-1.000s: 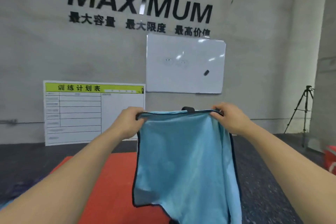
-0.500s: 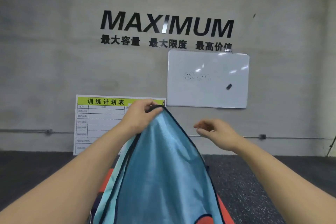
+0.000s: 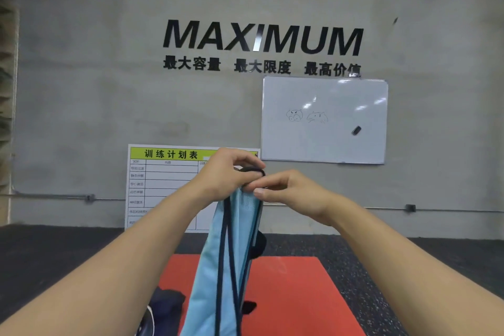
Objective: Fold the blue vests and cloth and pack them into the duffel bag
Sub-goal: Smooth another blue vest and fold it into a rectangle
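A grey concrete wall (image 3: 81, 76) fills the view, with a red mat (image 3: 294, 294) on the dark floor below. Against the wall lean a whiteboard (image 3: 324, 139) and a smaller training chart (image 3: 163, 183).

A light blue vest (image 3: 218, 275) with dark trim hangs in the air in front of the person, doubled lengthwise and narrow, its lower end out of view. Only its top edge is held. The left hand (image 3: 226, 174) curls around that gathered edge from the left. The right hand (image 3: 289, 191) meets it there, thumb and forefinger pinching the same trim.

A dark shape, possibly the duffel bag (image 3: 166, 300), sits at the mat's near left edge; too little shows to be sure.

The likely trouble: both grips sit on one small spot, so the loose layers below could slide apart and undo the fold. If one hand shifts to a new hold, the slippery fabric could drop onto the mat in a heap.
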Motion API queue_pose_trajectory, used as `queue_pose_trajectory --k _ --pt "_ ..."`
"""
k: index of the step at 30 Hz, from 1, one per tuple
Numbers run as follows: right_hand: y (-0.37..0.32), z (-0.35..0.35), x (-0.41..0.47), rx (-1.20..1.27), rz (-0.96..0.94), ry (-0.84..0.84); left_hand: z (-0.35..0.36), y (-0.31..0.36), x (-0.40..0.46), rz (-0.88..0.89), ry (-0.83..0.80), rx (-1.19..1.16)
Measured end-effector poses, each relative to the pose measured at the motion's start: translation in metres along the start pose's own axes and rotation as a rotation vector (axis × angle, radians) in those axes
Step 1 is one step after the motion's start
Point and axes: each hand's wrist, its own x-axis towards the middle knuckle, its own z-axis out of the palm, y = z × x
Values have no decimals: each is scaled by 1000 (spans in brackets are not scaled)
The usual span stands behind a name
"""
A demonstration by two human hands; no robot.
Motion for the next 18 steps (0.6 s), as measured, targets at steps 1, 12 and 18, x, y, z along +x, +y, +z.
queue_pose_trajectory --k 1,12,18 --pt "0 0 1 4 5 10 -4 -1 0 0 1 15" --pt "-5 -6 16 55 -59 340 5 -9 -22 -177 -90 -120" --pt "-4 -25 9 -147 -57 401 7 -27 -25 -200 -159 44"
